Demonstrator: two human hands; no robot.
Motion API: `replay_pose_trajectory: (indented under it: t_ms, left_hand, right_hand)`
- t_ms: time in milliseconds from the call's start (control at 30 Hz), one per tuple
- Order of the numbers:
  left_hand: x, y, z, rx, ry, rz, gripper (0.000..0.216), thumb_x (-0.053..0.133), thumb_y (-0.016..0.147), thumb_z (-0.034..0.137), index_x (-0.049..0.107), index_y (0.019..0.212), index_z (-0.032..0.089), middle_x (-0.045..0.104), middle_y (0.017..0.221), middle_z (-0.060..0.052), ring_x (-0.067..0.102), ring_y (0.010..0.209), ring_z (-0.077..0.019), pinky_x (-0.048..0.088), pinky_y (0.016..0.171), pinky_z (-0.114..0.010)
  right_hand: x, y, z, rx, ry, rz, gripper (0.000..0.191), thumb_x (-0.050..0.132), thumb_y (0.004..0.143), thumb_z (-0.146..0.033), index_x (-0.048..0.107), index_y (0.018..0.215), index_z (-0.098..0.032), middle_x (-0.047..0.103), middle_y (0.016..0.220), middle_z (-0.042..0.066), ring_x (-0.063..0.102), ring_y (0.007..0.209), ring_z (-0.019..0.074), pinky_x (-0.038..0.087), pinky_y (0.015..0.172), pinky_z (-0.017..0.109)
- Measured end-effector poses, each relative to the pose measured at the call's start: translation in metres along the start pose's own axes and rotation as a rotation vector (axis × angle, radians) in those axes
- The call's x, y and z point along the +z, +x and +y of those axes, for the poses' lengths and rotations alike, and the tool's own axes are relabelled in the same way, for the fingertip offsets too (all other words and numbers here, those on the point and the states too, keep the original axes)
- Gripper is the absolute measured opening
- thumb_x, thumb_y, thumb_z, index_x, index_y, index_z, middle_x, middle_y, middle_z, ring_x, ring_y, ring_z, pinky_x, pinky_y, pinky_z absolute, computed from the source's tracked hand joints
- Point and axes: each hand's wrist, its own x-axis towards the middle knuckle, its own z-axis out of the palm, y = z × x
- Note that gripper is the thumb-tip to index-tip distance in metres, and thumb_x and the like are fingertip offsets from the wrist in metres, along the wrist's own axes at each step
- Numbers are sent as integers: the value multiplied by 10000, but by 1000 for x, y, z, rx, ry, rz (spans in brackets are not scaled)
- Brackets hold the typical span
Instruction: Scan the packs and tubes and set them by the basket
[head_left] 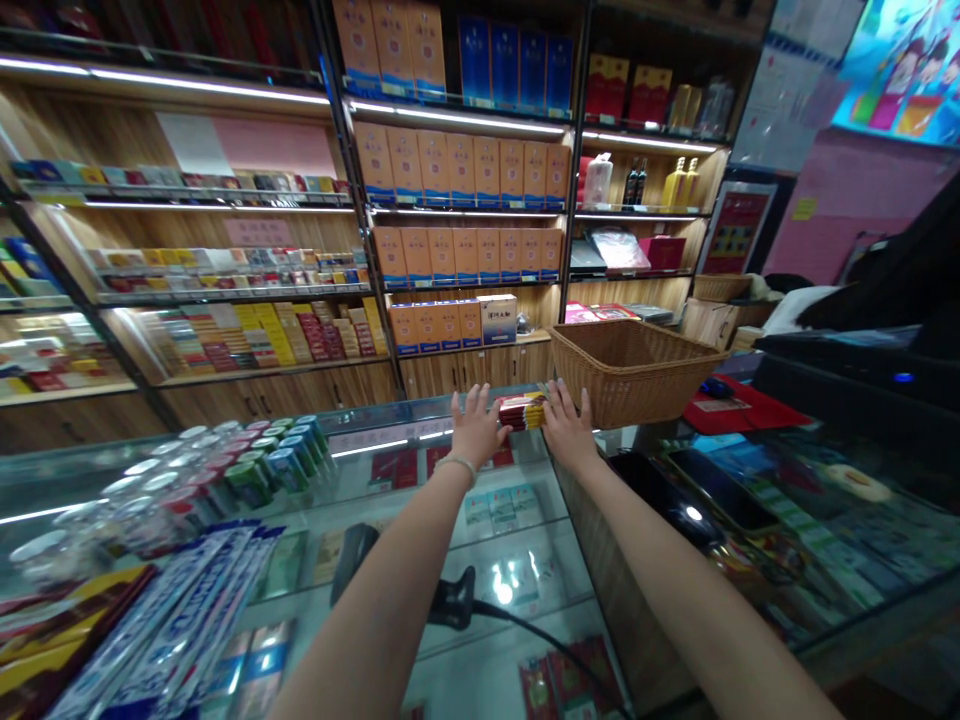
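Note:
A small stack of red and yellow packets (522, 411) lies at the far edge of the glass counter, between my two hands. On its left side is my left hand (475, 430), fingers spread, the thumb reaching toward the packets. My right hand (568, 428) rests against the stack's right end with its fingers stretched out. Just beyond that hand stands a brown wicker basket (630, 385). Under my left forearm lies a black handheld scanner (452, 600) with its cable; the forearm hides part of it.
Several small cans and jars (247, 482) stand in rows at the left, with long blue-and-white packets (172, 610) in front. To the right are a phone (720, 487), a red mat (750, 408) and a mouse (718, 387). Shelves of orange boxes (465, 255) line the back wall.

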Motion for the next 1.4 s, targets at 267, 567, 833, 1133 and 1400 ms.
replay_pose_trajectory:
  t_ms: [267, 567, 833, 1133, 1400]
  left_hand:
    - [-8, -11, -3, -7, -14, -55, 730, 562, 959, 584, 431, 1606, 274, 195, 1765, -109, 121, 1632, -364, -3, 1283, -675]
    - [-43, -27, -23, -39, -10, -20, 738, 487, 992, 606, 354, 1642, 283, 126, 1777, -91, 37, 1646, -347, -49, 1274, -691]
    - [-85, -65, -44, -50, -11, 121, 697, 502, 999, 581, 409, 1618, 274, 227, 1753, -121, 139, 1632, -364, 48, 1273, -711]
    - [-119, -114, -102, -101, 41, 246, 673, 506, 998, 578, 464, 1588, 256, 271, 1739, -143, 180, 1620, -374, 41, 1265, -723]
    - [-137, -153, -140, -180, 77, 277, 669, 518, 996, 563, 470, 1585, 250, 258, 1741, -155, 170, 1618, -403, 52, 1253, -742]
  right_hand:
    - [-1, -3, -1, -40, -9, -10, 635, 576, 983, -313, 445, 1590, -182, 275, 1724, 198, 196, 1607, 356, 5, 1267, 673]
    - [-35, 3, -4, -15, 13, 36, 654, 570, 1012, -449, 392, 1622, -297, 224, 1756, 127, 71, 1630, 347, -5, 1254, 687]
    - [-73, 23, -50, -25, 55, 76, 623, 529, 1033, -439, 386, 1622, -294, 257, 1743, 145, 152, 1616, 341, 36, 1244, 699]
    - [-108, 41, -123, -23, 151, 70, 613, 494, 1040, -475, 406, 1616, -284, 246, 1747, 145, 134, 1621, 332, 13, 1254, 682]
    - [-138, 44, -175, -20, 221, 70, 583, 471, 1055, -472, 431, 1602, -276, 265, 1740, 146, 152, 1618, 345, 0, 1249, 699]
